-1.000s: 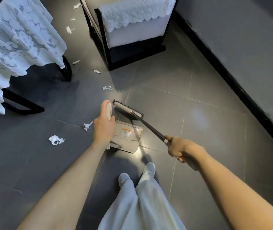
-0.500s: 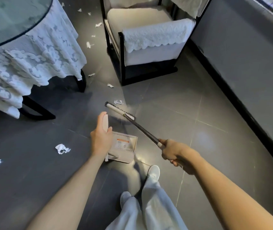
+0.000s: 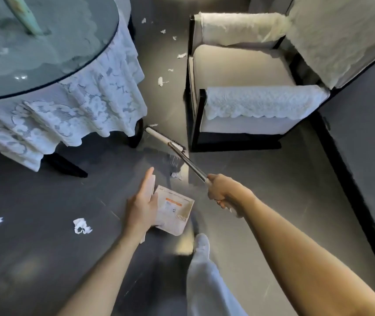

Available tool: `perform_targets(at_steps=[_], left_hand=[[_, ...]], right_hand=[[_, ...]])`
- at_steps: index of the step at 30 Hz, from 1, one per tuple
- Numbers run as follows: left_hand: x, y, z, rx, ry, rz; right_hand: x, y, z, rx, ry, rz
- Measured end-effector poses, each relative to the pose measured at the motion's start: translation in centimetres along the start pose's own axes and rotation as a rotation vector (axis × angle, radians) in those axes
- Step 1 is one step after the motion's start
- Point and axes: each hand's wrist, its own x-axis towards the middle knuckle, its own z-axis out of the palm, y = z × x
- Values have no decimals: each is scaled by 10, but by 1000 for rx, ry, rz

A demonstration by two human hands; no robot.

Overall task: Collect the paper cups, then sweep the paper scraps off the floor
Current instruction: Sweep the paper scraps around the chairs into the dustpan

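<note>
I'm sweeping: my right hand (image 3: 222, 190) grips the broom (image 3: 166, 140), its head at frame centre, while my left hand (image 3: 142, 204) holds the dustpan (image 3: 175, 210) handle. Next, I should drag the nearest scrap (image 3: 176, 175), just above the dustpan, into it.

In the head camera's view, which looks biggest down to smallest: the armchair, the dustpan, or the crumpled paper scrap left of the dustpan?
1. Armchair, by far the largest.
2. Dustpan, though it lies nearer the camera.
3. Crumpled paper scrap, the smallest.
</note>
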Motion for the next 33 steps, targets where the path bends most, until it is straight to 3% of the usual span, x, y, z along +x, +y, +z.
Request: perform_targets(at_steps=[6, 14, 20, 24, 27, 33], left_hand=[[41, 9, 4, -7, -38, -85], [50, -4, 1, -98, -130, -246], [52, -2, 0, 72, -67, -122], [49, -2, -1, 61, -52, -79], [47, -2, -3, 39, -75, -78], [41, -3, -3, 51, -47, -49]], right_hand=[[73, -22, -55, -103, -56, 13], [119, -13, -52, -148, -157, 58], [88, 8, -35, -251, -200, 24], [48, 23, -39, -312, -420, 30], [29, 39, -61, -105, -528, 137], [20, 35, -70, -111, -442, 125]])
